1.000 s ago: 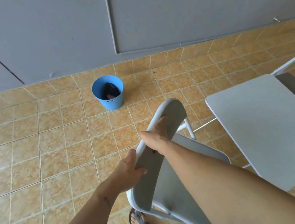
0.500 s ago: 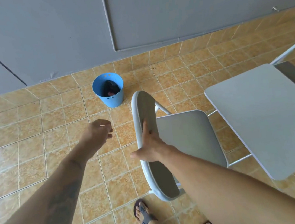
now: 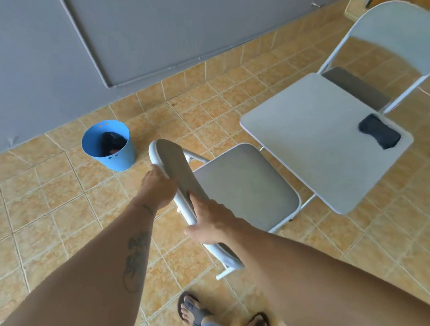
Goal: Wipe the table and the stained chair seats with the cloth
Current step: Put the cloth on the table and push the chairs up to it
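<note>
Both the left hand and right hand grip the near chair's backrest (cloth lies on the table, right).

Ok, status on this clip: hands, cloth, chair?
Left hand and right hand both gripping the chair backrest. Cloth lying on the table, untouched. Nothing in the way.

One head-worn wide-angle view looks steeply down, close over a chair, table and floor.
</note>
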`<action>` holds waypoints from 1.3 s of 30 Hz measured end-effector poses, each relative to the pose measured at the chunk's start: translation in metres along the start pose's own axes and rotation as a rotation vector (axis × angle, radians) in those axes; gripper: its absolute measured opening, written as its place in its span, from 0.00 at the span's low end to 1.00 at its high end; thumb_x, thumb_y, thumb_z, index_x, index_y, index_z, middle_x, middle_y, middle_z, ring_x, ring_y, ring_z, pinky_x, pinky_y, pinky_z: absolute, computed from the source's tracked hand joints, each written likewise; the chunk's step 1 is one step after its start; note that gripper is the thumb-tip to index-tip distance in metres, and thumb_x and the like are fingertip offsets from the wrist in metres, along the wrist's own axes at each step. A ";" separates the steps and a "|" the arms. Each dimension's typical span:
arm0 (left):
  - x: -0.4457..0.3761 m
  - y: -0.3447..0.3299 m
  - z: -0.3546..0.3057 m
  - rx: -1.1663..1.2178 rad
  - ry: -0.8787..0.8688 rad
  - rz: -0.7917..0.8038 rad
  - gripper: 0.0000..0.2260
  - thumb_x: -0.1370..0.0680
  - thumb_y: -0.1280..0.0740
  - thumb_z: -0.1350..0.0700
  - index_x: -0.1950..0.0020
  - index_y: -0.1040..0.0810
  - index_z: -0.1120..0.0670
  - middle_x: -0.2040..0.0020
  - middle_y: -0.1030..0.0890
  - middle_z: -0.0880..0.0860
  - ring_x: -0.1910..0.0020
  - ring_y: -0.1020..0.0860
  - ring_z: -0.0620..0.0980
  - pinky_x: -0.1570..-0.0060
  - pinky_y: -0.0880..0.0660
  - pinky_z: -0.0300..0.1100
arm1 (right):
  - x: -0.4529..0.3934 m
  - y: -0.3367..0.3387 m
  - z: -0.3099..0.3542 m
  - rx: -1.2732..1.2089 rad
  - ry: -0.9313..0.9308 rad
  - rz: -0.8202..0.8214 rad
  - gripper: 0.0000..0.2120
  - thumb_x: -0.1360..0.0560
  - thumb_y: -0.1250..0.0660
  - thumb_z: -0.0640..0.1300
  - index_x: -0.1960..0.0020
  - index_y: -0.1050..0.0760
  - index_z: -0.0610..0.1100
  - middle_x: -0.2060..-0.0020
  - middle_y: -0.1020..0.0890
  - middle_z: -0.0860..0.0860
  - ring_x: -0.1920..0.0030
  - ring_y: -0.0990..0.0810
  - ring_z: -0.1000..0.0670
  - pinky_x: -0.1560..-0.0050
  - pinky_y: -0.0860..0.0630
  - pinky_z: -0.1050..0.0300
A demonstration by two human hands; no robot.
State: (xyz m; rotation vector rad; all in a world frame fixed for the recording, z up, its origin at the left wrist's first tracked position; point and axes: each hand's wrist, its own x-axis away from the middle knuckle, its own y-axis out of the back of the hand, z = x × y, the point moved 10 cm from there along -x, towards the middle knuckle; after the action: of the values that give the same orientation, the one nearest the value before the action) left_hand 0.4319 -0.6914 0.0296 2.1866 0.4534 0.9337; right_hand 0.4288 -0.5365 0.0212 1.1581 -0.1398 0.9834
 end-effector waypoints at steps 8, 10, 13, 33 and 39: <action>0.054 -0.024 -0.053 -0.109 -0.205 0.066 0.24 0.19 0.38 0.55 0.23 0.36 0.53 0.26 0.31 0.58 0.43 0.24 0.55 0.50 0.30 0.44 | 0.060 0.032 -0.057 0.110 -0.001 -0.240 0.26 0.23 0.36 0.56 0.29 0.37 0.48 0.39 0.25 0.44 0.40 0.23 0.39 0.42 0.28 0.46; 0.060 -0.029 -0.057 -0.193 -0.237 0.032 0.26 0.21 0.37 0.56 0.23 0.37 0.52 0.25 0.35 0.59 0.34 0.28 0.59 0.47 0.29 0.46 | 0.068 0.031 -0.061 0.104 -0.004 -0.222 0.27 0.23 0.36 0.56 0.28 0.37 0.47 0.37 0.26 0.44 0.38 0.24 0.40 0.40 0.29 0.45; 0.067 -0.034 -0.066 -0.334 -0.318 -0.005 0.29 0.25 0.36 0.58 0.24 0.36 0.47 0.25 0.37 0.54 0.29 0.35 0.59 0.36 0.30 0.54 | 0.077 0.026 -0.073 0.082 -0.031 -0.131 0.26 0.24 0.36 0.54 0.29 0.35 0.46 0.36 0.25 0.45 0.39 0.24 0.40 0.40 0.28 0.46; 0.003 -0.045 -0.100 -0.704 -0.834 0.128 0.21 0.21 0.34 0.54 0.27 0.28 0.48 0.29 0.28 0.51 0.25 0.40 0.54 0.28 0.38 0.50 | 0.047 0.040 -0.050 0.152 -0.203 -0.302 0.15 0.27 0.32 0.44 0.42 0.31 0.47 0.51 0.18 0.45 0.51 0.19 0.38 0.53 0.27 0.50; -0.014 -0.058 -0.128 -0.744 -0.872 0.138 0.20 0.19 0.36 0.54 0.27 0.29 0.48 0.31 0.27 0.49 0.26 0.40 0.56 0.31 0.34 0.52 | 0.038 0.059 -0.078 0.088 -0.330 -0.315 0.22 0.26 0.33 0.44 0.33 0.32 0.51 0.43 0.19 0.45 0.43 0.20 0.38 0.44 0.24 0.47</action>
State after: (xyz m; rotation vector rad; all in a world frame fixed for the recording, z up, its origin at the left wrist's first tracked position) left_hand 0.3257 -0.5988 0.0440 1.6970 -0.4114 0.0886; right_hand 0.3801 -0.4484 0.0492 1.3705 -0.1724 0.5205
